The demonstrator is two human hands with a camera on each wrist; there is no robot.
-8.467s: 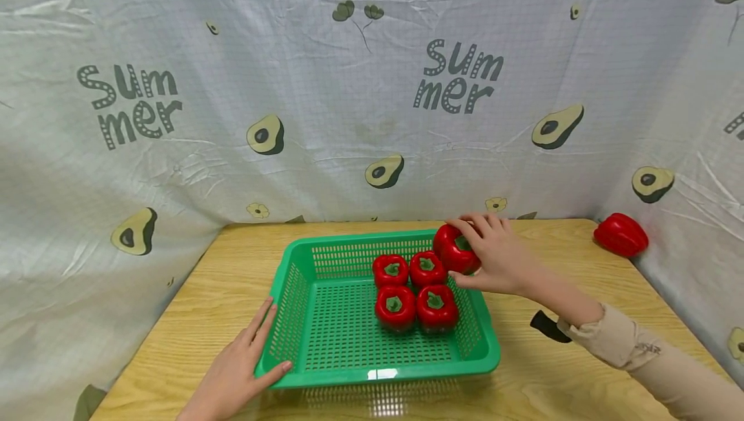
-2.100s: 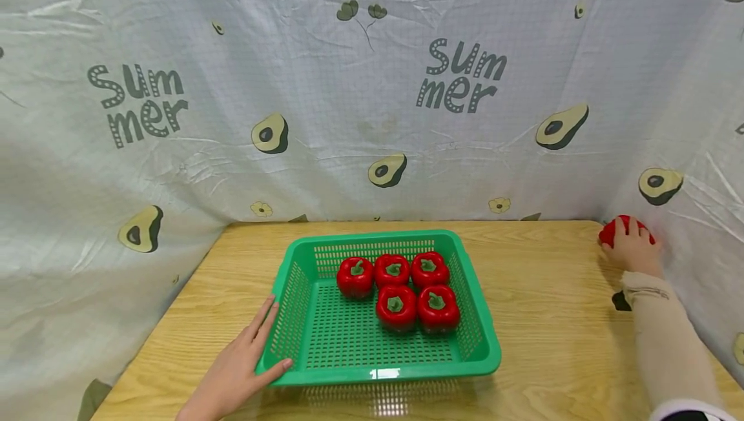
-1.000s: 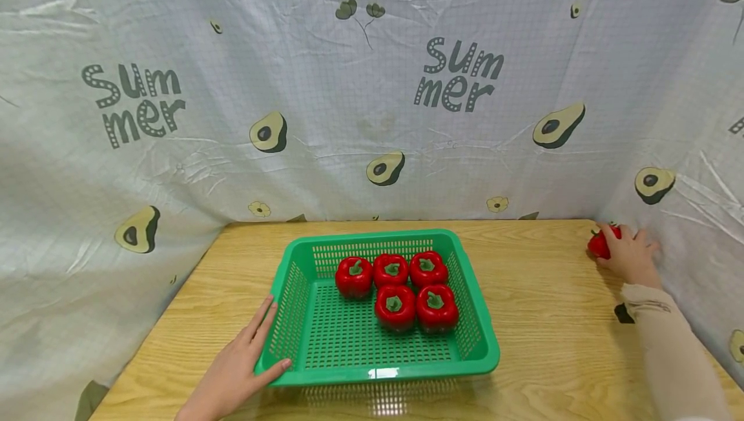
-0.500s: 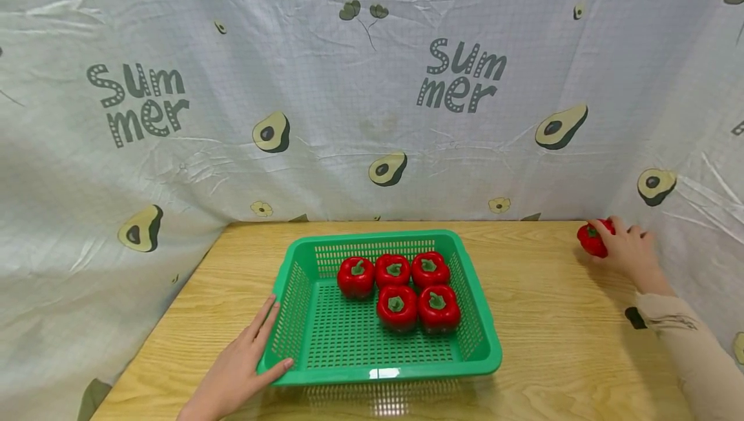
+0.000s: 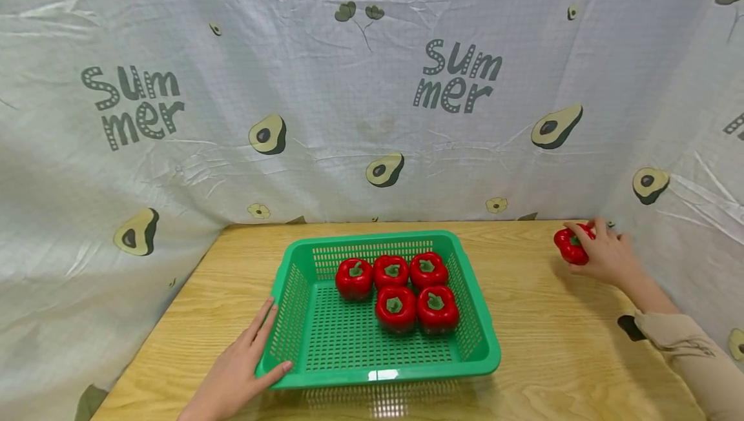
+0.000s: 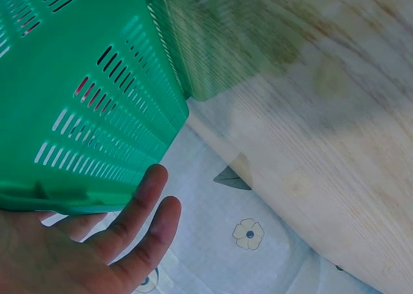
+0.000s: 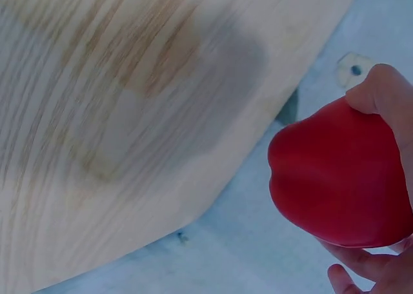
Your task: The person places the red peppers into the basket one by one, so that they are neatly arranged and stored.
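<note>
My right hand point(image 5: 609, 261) grips a red bell pepper point(image 5: 567, 246) near the table's far right corner. In the right wrist view the bell pepper point(image 7: 339, 178) hangs off the tabletop, thumb on one side and fingers on the other. A green plastic basket point(image 5: 383, 376) stands mid-table, with several red bell peppers point(image 5: 396, 308) in its right and back part, stems up. On its near left corner rests my left hand point(image 5: 232, 366), fingers straight along the outer side and thumb over the front rim. The left wrist view shows those fingers point(image 6: 139, 204) spread beside the slotted basket wall.
The light wooden table point(image 5: 523, 356) shows bare wood between the basket and my right arm. Behind and on both sides hangs a pale cloth point(image 5: 325, 85) printed with avocados and lettering. A black object point(image 5: 631, 328) sits at my right sleeve cuff.
My right hand let go of an earlier pepper, now at the basket's back, then took hold of the far-right pepper and brought it left, turning its stem into view. The left hand stayed put.
</note>
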